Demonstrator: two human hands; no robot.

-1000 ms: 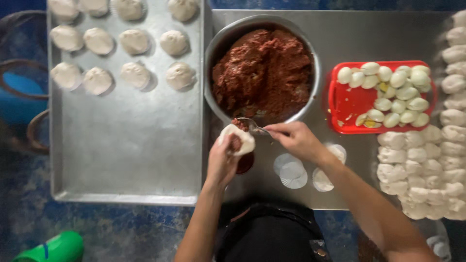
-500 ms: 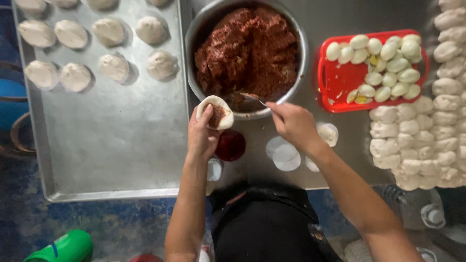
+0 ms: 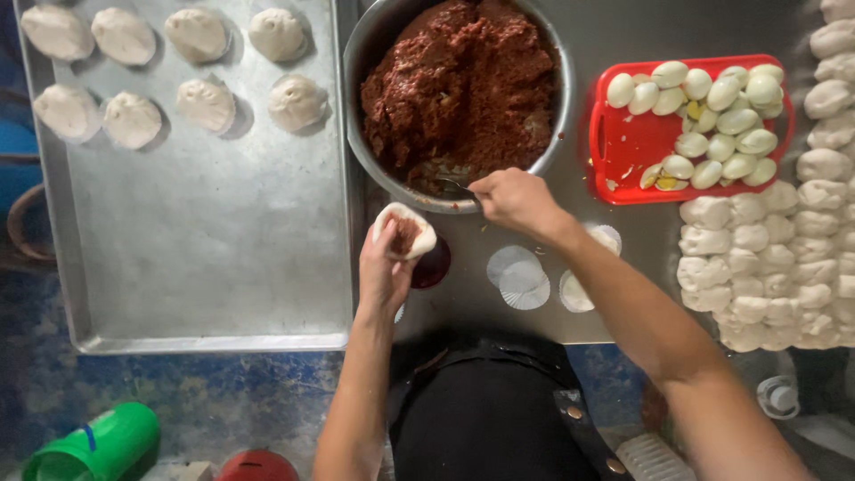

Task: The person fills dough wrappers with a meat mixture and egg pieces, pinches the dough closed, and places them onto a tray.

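On the left lies a big metal tray (image 3: 205, 267), and at its far end stand eight filled dough buns (image 3: 207, 103) in two rows. To the right of it, on the metal table (image 3: 623, 27), stands a round metal bowl (image 3: 361, 53) full of dark red minced filling (image 3: 459, 80). At the far right, many raw dough pieces (image 3: 757, 258) lie close together, and just beside them on the far side sits a red tray (image 3: 623, 147) with peeled egg pieces (image 3: 721, 116). Near the person are some white paper liners (image 3: 519, 276) (they lie flat on the table).

The right hand (image 3: 512, 198) is at the near rim of the bowl, its fingers closed around the handle of a spoon (image 3: 450, 184), whose tip is in the filling. The left hand (image 3: 385, 267) is cupped, palm up, and holds a dough wrapper (image 3: 403, 233) with some red filling in its middle, just near the bowl and over a small dark red cup (image 3: 434, 264).
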